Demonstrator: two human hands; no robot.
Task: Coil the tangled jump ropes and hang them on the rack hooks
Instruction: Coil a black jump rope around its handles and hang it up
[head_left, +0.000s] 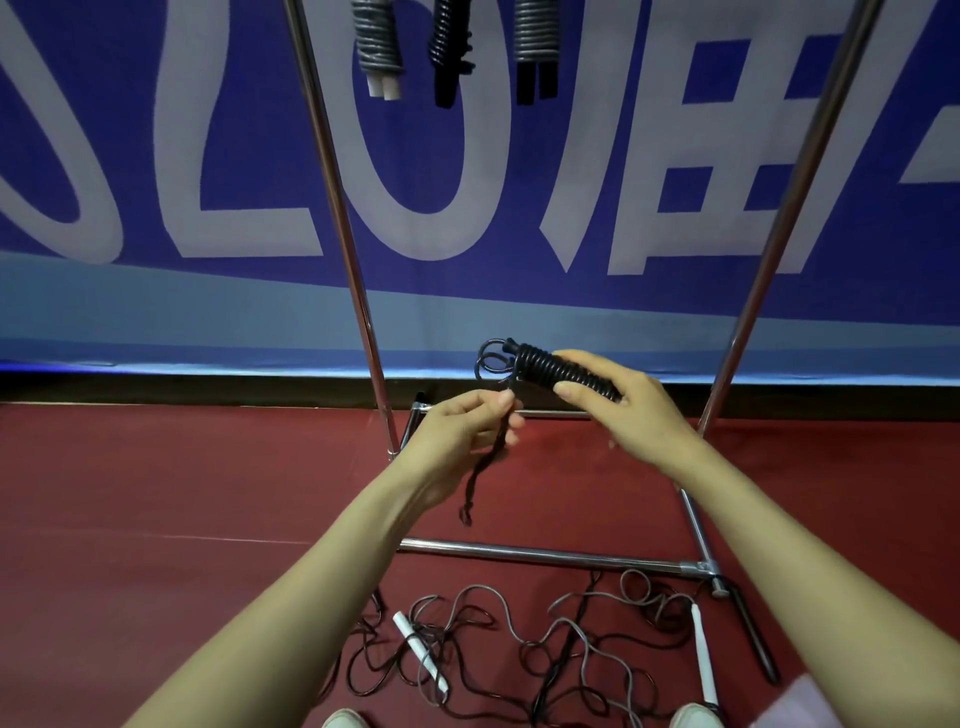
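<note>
My right hand (618, 400) grips a black jump rope (545, 364) wound in tight coils round its handles, with small loops sticking out at its left end. My left hand (467, 423) pinches the dark cord tail (480, 478) that hangs down from that bundle. Both hands are in front of the metal rack (358, 280). At the top of the view hang three coiled ropes: a grey one with white handles (376, 49), a black one (449, 47) and a grey one with black handles (535, 47). On the floor below lies a tangle of grey and black ropes (519, 644) with white handles (418, 649).
The rack's base bars (540, 553) lie on the red floor between me and a blue banner wall (156, 156). A black handle (756, 636) lies by the rack's right foot. My shoe tips (343, 719) show at the bottom edge.
</note>
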